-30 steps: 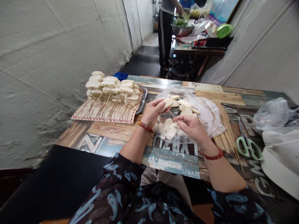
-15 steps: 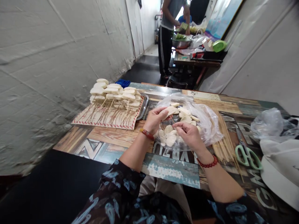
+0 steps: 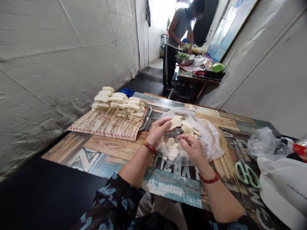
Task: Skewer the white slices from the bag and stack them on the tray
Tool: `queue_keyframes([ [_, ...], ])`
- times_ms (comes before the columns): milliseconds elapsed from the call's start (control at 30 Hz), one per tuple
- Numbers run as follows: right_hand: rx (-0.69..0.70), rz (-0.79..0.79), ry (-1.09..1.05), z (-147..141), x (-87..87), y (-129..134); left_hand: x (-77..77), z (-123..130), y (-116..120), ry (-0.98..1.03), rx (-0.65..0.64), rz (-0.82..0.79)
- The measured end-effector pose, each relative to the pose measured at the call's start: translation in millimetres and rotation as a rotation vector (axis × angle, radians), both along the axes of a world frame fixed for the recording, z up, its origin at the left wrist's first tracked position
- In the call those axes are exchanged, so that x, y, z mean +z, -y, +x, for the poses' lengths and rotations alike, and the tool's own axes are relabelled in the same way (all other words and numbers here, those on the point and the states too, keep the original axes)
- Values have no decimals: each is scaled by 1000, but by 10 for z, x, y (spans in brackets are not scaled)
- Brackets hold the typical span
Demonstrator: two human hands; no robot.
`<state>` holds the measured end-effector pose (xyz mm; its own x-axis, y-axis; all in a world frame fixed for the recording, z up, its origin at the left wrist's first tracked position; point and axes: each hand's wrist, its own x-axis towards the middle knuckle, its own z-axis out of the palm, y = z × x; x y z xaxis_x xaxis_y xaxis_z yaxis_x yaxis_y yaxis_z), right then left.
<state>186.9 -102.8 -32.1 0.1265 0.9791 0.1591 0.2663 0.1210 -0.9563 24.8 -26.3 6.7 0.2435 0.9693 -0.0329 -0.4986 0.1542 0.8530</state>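
My left hand (image 3: 158,131) grips a flat, pale oval slice (image 3: 175,124) between thumb and fingers, above an opened clear plastic bag (image 3: 211,140). To its right, my right hand (image 3: 192,145) is closed in a pinch, its fingertips just short of the slice. A thin bamboo skewer appears to be in that pinch, mostly hidden by the fingers. More loose pale slices (image 3: 173,153) lie on the bag below and behind both hands.
Skewered slices (image 3: 117,101) are piled on a red-edged paper (image 3: 115,123) and metal tray (image 3: 146,119) at left. Bamboo skewers (image 3: 222,156), green-handled scissors (image 3: 247,174) and a white cap (image 3: 285,188) lie at right. A person (image 3: 178,35) stands by another table behind.
The camera view has tilted up slightly, so the scene sits lower. The left hand still holds its slice; the skewer seen between the hands before is now hard to make out.
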Motion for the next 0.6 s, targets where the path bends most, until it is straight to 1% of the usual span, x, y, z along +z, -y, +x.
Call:
queue_keyframes([
  [167,0,2,-1,-4,-15,-13,-37,33,10,-45,37,51],
  [400,-6,5,13,16,-56,-24,-76,42,-2,-95,56,86],
  [600,-16,-1,8,3,-3,-17,-91,50,-11,-150,59,104],
])
